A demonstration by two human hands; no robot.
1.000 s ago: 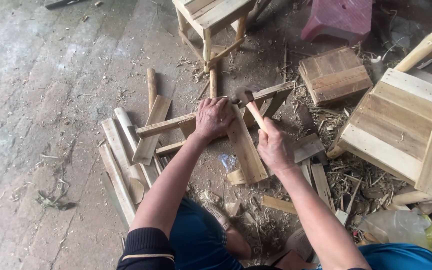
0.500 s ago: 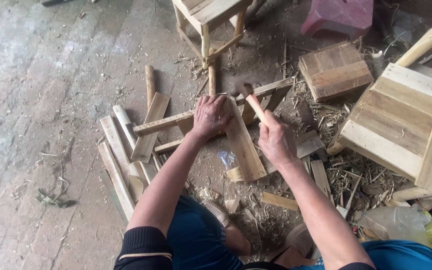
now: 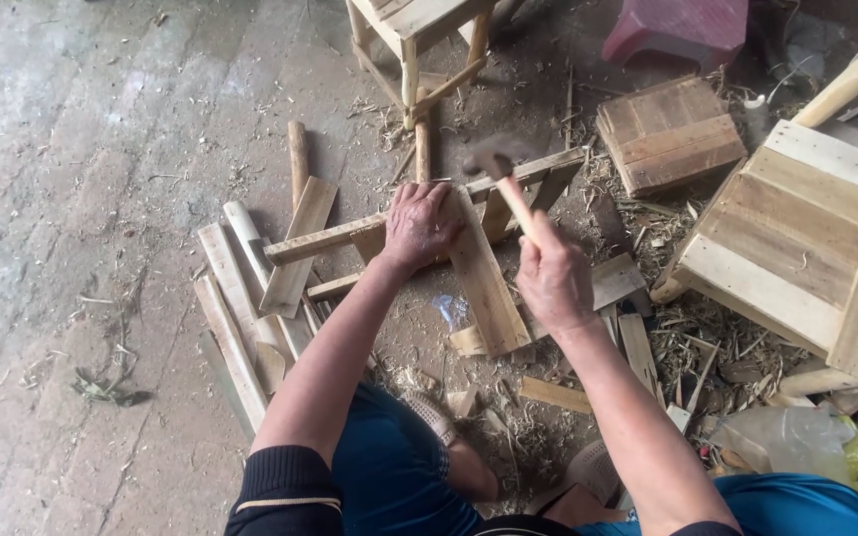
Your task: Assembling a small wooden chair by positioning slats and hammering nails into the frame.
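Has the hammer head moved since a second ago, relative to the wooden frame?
Yes. The hammer in the right hand has swung up and left along the wooden frame.

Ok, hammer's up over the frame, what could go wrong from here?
The left hand presses on the wooden frame right beside where the hammer is raised in the right hand, so a stray blow could hit the fingers. The frame rests on loose slats and shavings, so it may shift when struck.
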